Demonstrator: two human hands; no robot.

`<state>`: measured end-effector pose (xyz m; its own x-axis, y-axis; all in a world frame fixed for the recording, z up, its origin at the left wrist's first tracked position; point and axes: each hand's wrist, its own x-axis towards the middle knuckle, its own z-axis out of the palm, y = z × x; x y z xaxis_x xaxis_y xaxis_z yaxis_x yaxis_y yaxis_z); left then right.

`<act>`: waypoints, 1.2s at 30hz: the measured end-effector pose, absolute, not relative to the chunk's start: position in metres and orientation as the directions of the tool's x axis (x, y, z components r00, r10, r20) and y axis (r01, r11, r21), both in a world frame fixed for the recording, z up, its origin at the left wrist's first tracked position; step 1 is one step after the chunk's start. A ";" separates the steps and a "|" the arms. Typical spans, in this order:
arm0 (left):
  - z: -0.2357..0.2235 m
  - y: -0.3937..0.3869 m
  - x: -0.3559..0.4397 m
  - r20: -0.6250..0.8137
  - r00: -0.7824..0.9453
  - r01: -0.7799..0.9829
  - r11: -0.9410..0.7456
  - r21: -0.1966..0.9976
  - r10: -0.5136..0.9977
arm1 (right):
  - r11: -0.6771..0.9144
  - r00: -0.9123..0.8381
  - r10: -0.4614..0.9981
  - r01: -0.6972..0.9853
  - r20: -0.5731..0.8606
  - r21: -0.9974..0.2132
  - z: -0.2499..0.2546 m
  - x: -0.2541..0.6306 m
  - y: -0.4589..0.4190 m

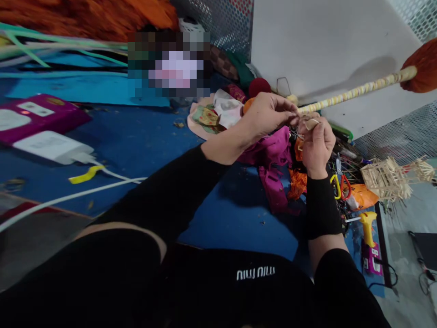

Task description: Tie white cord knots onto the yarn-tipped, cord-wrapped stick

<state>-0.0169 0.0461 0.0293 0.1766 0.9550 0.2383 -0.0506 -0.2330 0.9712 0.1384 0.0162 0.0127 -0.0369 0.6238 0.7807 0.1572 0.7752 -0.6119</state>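
Observation:
A long stick [355, 93], wrapped in pale yellow and white bands, slants up to the right and ends in a rust-orange fluffy head [423, 68]. At its lower end, my left hand [269, 111] is closed, thumb and fingers pinched together against the stick. Just below and right of it, my right hand [317, 146] is closed with the thumb bent over a small pale strip [311, 123]. Part of the stick's end is hidden by my fingers. Under both hands lies magenta fringed cloth [273, 150], with orange scraps [297, 182] beside it.
Red-and-yellow-handled scissors [341, 184], a yellow glue gun [368, 228] and a bundle of straw sticks [385, 180] lie at the right. A purple power strip [41, 116] and white charger [54, 146] with cable sit left on the blue table [136, 136]. Grey panels stand behind.

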 end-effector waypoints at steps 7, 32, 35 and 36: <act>0.023 0.044 -0.012 0.232 0.236 -0.074 -0.220 0.973 0.944 | 0.631 0.088 0.721 0.328 0.687 -0.703 -0.009 0.151 0.036; 0.029 0.033 -0.007 0.308 0.153 0.470 -0.343 0.813 0.939 | 0.700 -0.200 0.670 0.491 0.715 -0.519 0.035 0.172 0.016; 0.030 0.028 -0.005 0.312 0.165 0.525 -0.351 0.775 0.936 | 0.646 -0.215 0.718 0.560 0.662 -0.518 0.030 0.175 0.023; 0.031 0.026 -0.004 0.309 0.167 0.548 -0.349 0.760 0.936 | 0.649 -0.221 0.713 0.566 0.666 -0.508 0.028 0.175 0.025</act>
